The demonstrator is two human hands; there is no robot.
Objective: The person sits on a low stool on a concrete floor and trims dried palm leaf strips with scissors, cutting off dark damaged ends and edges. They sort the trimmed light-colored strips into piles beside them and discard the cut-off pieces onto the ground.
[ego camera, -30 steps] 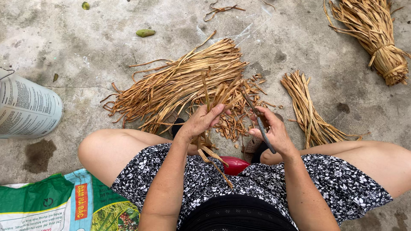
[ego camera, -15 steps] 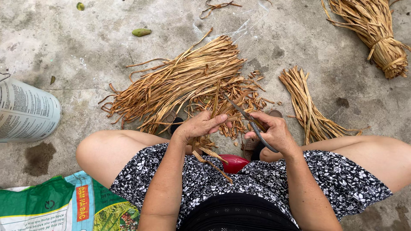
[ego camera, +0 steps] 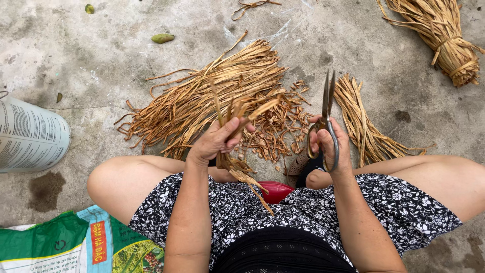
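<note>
1. Dry, straw-coloured leaf strips point(ego camera: 237, 126) are what my left hand point(ego camera: 214, 144) has: the grip is closed round a small bunch, the tips standing up past my fingers and the butt ends hanging down over my lap.
2. My right hand point(ego camera: 328, 144) is wrapped through the handles of a pair of scissors point(ego camera: 327, 108); the blades point straight up, shut or nearly so, and stand apart from the bunch.
3. Just beyond my hands lies a scatter of short trimmings point(ego camera: 275, 134), and behind it the big loose heap of strips point(ego camera: 202, 96) on the concrete floor point(ego camera: 101, 65).
4. To my right a smaller, neater sheaf point(ego camera: 361, 121) lies by my knee; a tied bundle point(ego camera: 444, 38) sits well off in the far corner. A red thing point(ego camera: 275, 191) shows between my thighs, mostly hidden.
5. To my left are a white printed sack point(ego camera: 30, 134) and a green one point(ego camera: 60, 247).
6. Risk, as I judge it: upright blades near my face and left fingers could nick me if I swing them in carelessly, and a loose hold could let brittle strips slip or snap.
7. Compared with half a second ago, the scissors have lifted from slanting across the bunch to upright, and my left hand has raised the strips.
</note>
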